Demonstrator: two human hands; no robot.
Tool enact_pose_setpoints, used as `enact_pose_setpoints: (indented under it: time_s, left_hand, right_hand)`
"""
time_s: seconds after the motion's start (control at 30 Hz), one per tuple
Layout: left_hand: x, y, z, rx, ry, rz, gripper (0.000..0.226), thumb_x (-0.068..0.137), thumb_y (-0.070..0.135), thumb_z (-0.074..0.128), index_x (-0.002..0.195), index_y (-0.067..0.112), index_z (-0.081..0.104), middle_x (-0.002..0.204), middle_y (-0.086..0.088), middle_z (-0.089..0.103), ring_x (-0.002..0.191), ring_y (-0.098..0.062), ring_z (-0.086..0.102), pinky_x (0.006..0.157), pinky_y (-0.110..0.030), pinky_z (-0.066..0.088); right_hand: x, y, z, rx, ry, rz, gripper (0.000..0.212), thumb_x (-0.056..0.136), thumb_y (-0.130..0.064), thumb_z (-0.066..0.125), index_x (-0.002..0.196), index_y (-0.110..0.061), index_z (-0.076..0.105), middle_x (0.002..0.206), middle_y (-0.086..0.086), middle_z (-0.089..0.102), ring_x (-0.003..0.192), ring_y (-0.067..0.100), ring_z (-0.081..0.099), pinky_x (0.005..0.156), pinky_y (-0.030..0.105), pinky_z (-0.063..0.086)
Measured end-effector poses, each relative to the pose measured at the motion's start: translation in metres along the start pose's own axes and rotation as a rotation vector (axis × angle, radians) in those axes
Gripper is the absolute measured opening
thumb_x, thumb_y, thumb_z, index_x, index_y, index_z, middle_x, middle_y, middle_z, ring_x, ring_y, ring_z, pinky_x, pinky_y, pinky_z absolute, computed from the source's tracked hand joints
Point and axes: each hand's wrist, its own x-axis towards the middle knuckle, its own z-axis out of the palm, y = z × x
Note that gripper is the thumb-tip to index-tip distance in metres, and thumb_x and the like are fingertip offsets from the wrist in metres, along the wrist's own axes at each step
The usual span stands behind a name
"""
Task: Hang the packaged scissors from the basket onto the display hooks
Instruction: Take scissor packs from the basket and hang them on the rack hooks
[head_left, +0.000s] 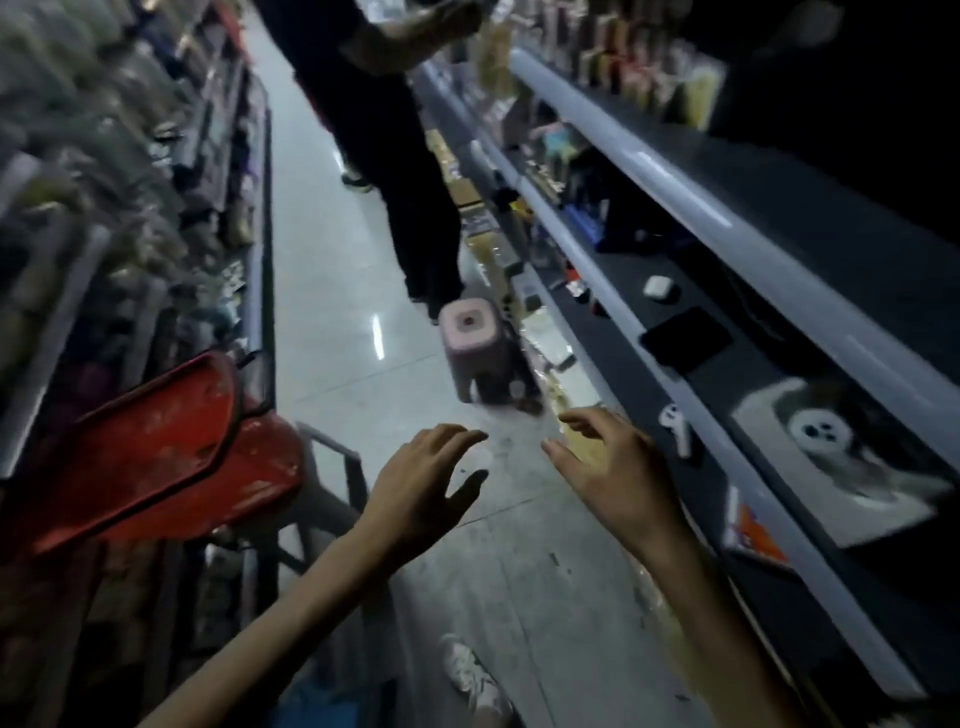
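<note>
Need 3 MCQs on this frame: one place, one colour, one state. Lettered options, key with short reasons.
1. Where is the pink stool?
A. on the aisle floor
B. on a shelf
C. in the basket

2. What colour is the basket at the left?
A. blue
B. red
C. green

3. What do the left hand and right hand hold?
A. scissors each
B. one pack together
C. nothing

Key: 1A, it stands on the floor tiles. 2B, its plastic is red. 3C, both hands are spread and empty.
</note>
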Motion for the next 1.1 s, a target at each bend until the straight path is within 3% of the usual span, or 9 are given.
enact_pose_setpoints:
  time_s: [0.27,0.4,0.5,0.67,0.87,0.97,1.1]
  left_hand:
    - [-0.060,-0.186,-0.029,0.167,-0.039,-0.257,0.049,0.090,0.042,0.067,0.132,0.017,0.064,0.118,-0.009,0.069,0.098,-0.034,0.069,0.074,-0.041,0.058]
    - [-0.105,-0.255,-0.038,0.166,-0.088,-0.411,0.058,0.082,0.046,0.044,0.125,0.015,0.068,0.112,-0.010,0.070,0.094,-0.035,0.069,0.070,-0.044,0.059]
    - [-0.134,-0.306,-0.030,0.153,-0.123,-0.562,0.059,0.079,0.050,0.043,0.124,0.020,0.066,0.108,-0.006,0.067,0.090,-0.032,0.069,0.066,-0.042,0.058]
    - [-0.143,-0.379,-0.021,0.097,-0.176,-0.823,0.065,0.089,0.054,0.036,0.142,0.022,0.053,0.124,-0.005,0.061,0.112,-0.031,0.061,0.089,-0.047,0.053]
    - [-0.133,-0.456,0.001,0.127,-0.166,-0.938,0.073,0.084,0.041,0.065,0.149,0.017,0.043,0.123,-0.013,0.060,0.105,-0.037,0.065,0.080,-0.048,0.058]
    - [-0.127,-0.478,0.003,0.160,-0.220,-0.996,0.072,0.083,0.044,0.072,0.146,0.016,0.051,0.134,-0.017,0.060,0.117,-0.038,0.064,0.095,-0.048,0.055]
    - [-0.122,-0.493,0.000,0.190,-0.276,-1.043,0.058,0.095,0.050,0.058,0.146,0.022,0.054,0.142,-0.011,0.058,0.134,-0.032,0.053,0.113,-0.055,0.040]
  right_hand:
    - [0.097,-0.109,0.159,-0.310,-0.409,-0.262,0.052,0.090,-0.056,0.068,0.134,-0.030,0.060,0.133,-0.007,0.063,0.121,0.016,0.060,0.098,0.030,0.048]
    - [0.130,-0.152,0.223,-0.413,-0.554,-0.373,0.053,0.092,-0.058,0.065,0.137,-0.031,0.059,0.138,-0.006,0.061,0.125,0.016,0.059,0.105,0.039,0.049]
    - [0.150,-0.170,0.270,-0.444,-0.645,-0.413,0.052,0.093,-0.058,0.064,0.137,-0.031,0.058,0.138,-0.007,0.062,0.126,0.014,0.059,0.103,0.035,0.048]
    - [0.179,-0.186,0.345,-0.517,-0.839,-0.460,0.046,0.098,-0.053,0.059,0.139,-0.033,0.055,0.138,-0.011,0.058,0.128,0.011,0.056,0.102,0.029,0.044]
    - [0.237,-0.190,0.452,-0.503,-0.960,-0.591,0.035,0.100,-0.043,0.059,0.131,-0.029,0.061,0.128,-0.004,0.064,0.119,0.018,0.061,0.095,0.035,0.050]
    - [0.263,-0.200,0.499,-0.509,-0.979,-0.713,0.028,0.096,-0.038,0.058,0.119,-0.023,0.064,0.114,0.003,0.067,0.107,0.027,0.065,0.084,0.043,0.053]
    - [0.285,-0.213,0.554,-0.564,-1.029,-0.914,0.037,0.088,-0.040,0.044,0.107,-0.016,0.066,0.100,0.011,0.068,0.091,0.038,0.064,0.068,0.042,0.050]
